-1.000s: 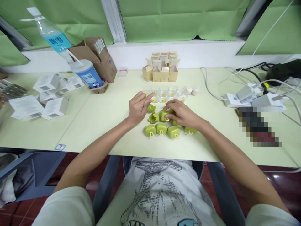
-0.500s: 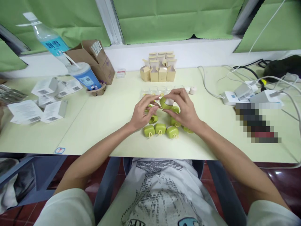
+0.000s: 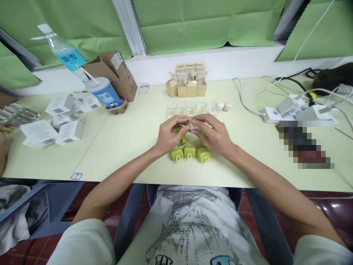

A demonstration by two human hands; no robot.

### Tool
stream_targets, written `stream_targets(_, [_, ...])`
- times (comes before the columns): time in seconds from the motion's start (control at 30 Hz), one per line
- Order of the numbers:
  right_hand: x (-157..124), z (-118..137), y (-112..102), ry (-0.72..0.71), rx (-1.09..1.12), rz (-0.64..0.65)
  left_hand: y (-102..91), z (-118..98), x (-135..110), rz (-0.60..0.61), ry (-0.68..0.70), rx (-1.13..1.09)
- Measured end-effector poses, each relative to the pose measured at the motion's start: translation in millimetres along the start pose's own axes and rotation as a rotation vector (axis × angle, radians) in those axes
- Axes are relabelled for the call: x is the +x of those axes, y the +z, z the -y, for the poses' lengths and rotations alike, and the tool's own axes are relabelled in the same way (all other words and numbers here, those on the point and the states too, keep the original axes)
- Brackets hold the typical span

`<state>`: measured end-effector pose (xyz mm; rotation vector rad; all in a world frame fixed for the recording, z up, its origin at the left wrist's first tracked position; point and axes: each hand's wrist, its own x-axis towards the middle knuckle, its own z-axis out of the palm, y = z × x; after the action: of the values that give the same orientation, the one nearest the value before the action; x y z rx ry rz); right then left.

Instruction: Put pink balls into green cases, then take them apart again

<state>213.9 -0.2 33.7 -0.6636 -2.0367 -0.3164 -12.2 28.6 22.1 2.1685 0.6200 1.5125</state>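
Note:
My left hand and my right hand meet over the table, fingers closed around one small green case with a white piece showing in it. My fingers cover most of this case. Below the hands stand several glossy green cases, the front ones with pale yellow loops. An open green case lies beside my left hand, partly hidden. Just beyond my fingers is a clear plastic tray with yellow marks in its cups. A white piece and a pinkish one sit at its right end.
Small open yellow cartons stand by the wall. At left are white boxes, a blue cup, a bottle and a brown carton. A power strip with cables lies right. Part of another person shows at the far left edge.
Both hands have drawn closer together around the green case, which is now mostly covered by the fingers. The right hand has come down and left. The view has shifted slightly.

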Motion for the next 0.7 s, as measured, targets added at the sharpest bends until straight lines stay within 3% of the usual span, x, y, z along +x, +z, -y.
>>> stream_targets(0.17, [-3, 5, 3, 0.027, -0.031, 0.039, -3.4, -1, 4, -0.014, 0.237, 0.221])
stream_targets(0.37, [-1, 14, 4, -0.035, -0.139, 0.041, 0.9, -4, 4, -0.091, 0.350, 0.340])
stream_targets(0.7, [-4, 18, 13, -0.003, -0.194, 0.095, 3.0, -10, 2, -0.110, 0.188, 0.310])
